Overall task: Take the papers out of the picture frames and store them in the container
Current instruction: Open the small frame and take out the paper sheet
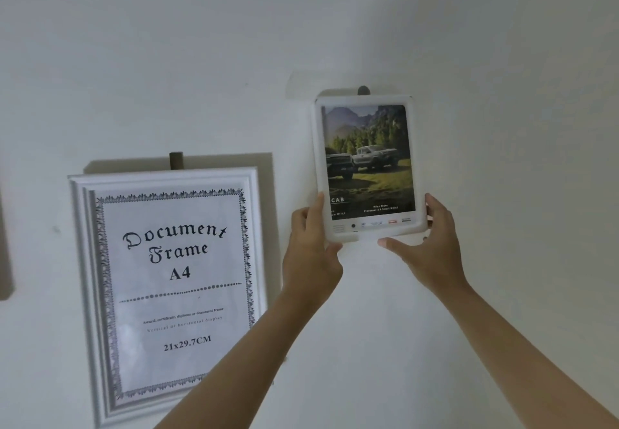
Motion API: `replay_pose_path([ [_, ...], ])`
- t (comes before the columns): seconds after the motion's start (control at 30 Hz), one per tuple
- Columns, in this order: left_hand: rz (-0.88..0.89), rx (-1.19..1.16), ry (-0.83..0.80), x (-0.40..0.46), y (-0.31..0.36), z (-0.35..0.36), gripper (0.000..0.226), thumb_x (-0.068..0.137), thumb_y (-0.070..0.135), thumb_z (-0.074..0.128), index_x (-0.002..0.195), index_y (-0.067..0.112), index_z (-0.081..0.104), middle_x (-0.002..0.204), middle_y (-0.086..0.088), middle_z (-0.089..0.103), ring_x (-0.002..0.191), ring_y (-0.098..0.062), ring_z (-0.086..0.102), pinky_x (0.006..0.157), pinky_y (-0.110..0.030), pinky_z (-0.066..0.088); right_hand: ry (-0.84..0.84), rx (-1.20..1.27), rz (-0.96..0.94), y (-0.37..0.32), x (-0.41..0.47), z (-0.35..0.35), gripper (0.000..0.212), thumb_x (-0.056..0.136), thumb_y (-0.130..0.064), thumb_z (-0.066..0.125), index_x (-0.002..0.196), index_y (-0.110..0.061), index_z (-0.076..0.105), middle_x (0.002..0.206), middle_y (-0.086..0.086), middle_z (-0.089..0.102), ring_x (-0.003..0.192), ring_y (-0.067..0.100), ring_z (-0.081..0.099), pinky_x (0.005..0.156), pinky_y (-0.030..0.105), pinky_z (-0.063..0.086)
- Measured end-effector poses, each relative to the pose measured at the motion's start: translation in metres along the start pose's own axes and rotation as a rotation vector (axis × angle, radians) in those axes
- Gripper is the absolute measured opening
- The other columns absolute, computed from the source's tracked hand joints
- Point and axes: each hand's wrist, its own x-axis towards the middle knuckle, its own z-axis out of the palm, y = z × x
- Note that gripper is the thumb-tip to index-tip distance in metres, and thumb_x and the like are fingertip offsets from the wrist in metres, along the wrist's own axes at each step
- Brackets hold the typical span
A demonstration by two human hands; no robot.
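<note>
A small white picture frame hangs high on the white wall from a dark hook. It holds a printed paper showing pickup trucks before trees and mountains. My left hand grips the frame's lower left corner, thumb on the front edge. My right hand holds the lower right corner, thumb under the bottom edge. A larger ornate white frame hangs lower left, holding a sheet printed "Document Frame A4". My left forearm covers its lower right corner. No container is in view.
A brown hook sticks out of the wall above the large frame. A dark object shows at the far left edge. The rest of the view is bare white wall.
</note>
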Motion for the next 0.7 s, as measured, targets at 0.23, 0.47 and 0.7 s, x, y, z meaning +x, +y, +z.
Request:
replay_pose_path([
  [0.23, 0.034, 0.003, -0.129, -0.035, -0.003, -0.064, 0.098, 0.078, 0.007, 0.069, 0.147, 0.036, 0.006, 0.117, 0.017, 0.036, 0.087, -0.006, 0.054, 0.068, -0.021, 0.056, -0.182, 0.122, -0.055, -0.042, -0.034, -0.015, 0.106, 0.055, -0.043, 0.084, 0.142, -0.036, 0.025, 0.137, -0.005, 0.040, 0.118, 0.015, 0.049, 0.086, 0.027, 0.053],
  [0.47, -0.113, -0.053, -0.459, -0.148, -0.024, -0.156, 0.120, 0.072, 0.014, 0.078, 0.141, 0.049, -0.014, 0.128, 0.036, 0.021, 0.094, -0.004, 0.050, 0.076, -0.013, 0.048, -0.290, 0.517, 0.046, -0.080, -0.151, -0.006, 0.066, 0.072, -0.054, 0.070, 0.131, -0.047, 0.041, 0.124, 0.012, 0.059, 0.106, 0.027, 0.064, 0.074, 0.049, 0.058],
  [0.7, -0.416, -0.087, -0.612, -0.300, -0.046, -0.220, 0.116, 0.075, 0.014, 0.075, 0.143, 0.041, -0.015, 0.129, 0.038, 0.019, 0.095, -0.005, 0.051, 0.080, -0.007, 0.043, -0.265, 0.492, 0.315, -0.093, -0.306, 0.021, 0.039, 0.094, -0.009, 0.050, 0.127, -0.030, 0.052, 0.053, -0.008, 0.045, 0.052, 0.014, 0.032, 0.049, 0.022, 0.034],
])
